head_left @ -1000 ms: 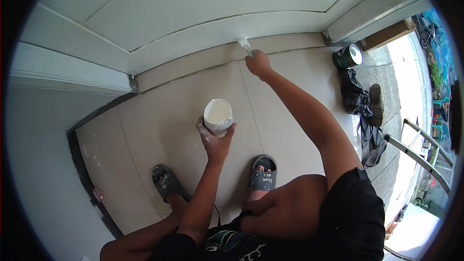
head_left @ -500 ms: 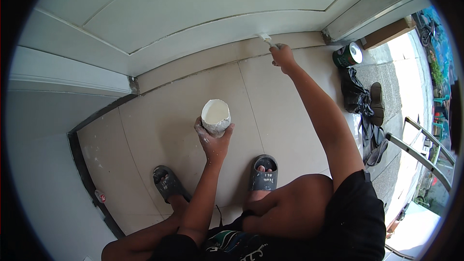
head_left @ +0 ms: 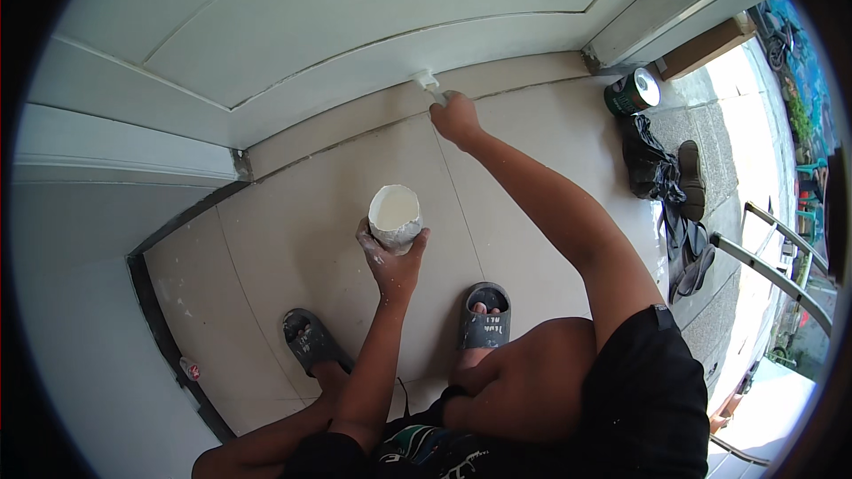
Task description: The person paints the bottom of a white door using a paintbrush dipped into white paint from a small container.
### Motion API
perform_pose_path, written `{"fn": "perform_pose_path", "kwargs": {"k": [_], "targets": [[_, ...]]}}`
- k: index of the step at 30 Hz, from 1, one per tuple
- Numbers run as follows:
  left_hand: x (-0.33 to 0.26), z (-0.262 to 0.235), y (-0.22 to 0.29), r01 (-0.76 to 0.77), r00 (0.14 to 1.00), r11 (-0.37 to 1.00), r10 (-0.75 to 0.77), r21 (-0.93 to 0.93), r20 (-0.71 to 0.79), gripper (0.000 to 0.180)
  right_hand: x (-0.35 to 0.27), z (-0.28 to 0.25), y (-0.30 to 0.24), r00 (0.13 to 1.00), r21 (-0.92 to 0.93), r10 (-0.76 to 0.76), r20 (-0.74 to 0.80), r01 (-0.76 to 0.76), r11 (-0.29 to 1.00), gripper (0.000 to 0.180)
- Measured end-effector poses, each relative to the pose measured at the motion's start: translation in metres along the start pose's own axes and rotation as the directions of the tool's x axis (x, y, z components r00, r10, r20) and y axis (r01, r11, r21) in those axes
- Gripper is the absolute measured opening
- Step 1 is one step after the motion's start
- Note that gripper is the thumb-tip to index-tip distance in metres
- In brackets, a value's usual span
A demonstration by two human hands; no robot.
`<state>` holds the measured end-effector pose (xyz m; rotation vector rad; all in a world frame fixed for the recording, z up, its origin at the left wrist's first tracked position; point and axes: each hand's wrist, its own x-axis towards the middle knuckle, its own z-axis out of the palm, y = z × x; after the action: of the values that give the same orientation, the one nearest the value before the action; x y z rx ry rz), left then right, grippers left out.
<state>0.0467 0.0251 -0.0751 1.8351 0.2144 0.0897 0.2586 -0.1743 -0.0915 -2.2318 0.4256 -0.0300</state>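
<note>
Down on the tiled floor [head_left: 293, 239] we are squatting in grey sandals [head_left: 485, 318]. Our left hand [head_left: 392, 259] is cupping a white paint-smeared cup [head_left: 394, 217], fingers curled around its underside, holding it above the tiles. Our right hand [head_left: 456, 117] is reaching out, fingers closed tight on a small brush [head_left: 429, 84] whose tip is touching the white wall's base. Farther right, a green can [head_left: 632, 92] is standing beside dark shoes.

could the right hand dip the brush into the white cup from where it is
Probably yes: the cup sits open-topped in the left hand, and nothing lies between it and the right hand holding the brush.
</note>
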Motion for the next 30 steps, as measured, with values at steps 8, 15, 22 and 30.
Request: {"fn": "perform_pose_path", "kwargs": {"k": [8, 15, 22, 30], "targets": [[0.001, -0.006, 0.002, 0.018, 1.0, 1.0, -0.018, 0.013, -0.022, 0.096, 0.006, -0.024, 0.007, 0.977, 0.052, 0.159, 0.141, -0.168, 0.984, 0.029], [-0.001, -0.004, -0.005, 0.01, 1.0, 1.0, -0.011, -0.021, -0.015, 0.096, 0.046, -0.066, 0.039, 0.969, 0.117, 0.206, 0.134, -0.222, 0.968, 0.029], [0.002, -0.006, -0.005, -0.013, 0.999, 1.0, 0.013, -0.006, -0.03, 0.096, 0.06, -0.094, 0.056, 0.951, 0.224, 0.306, 0.053, -0.31, 0.924, 0.028], [0.001, -0.004, -0.001, 0.052, 0.998, 0.998, -0.051, -0.047, 0.022, 0.1, 0.066, -0.095, 0.073, 0.948, 0.035, 0.28, -0.153, -0.278, 0.96, 0.031]]}}
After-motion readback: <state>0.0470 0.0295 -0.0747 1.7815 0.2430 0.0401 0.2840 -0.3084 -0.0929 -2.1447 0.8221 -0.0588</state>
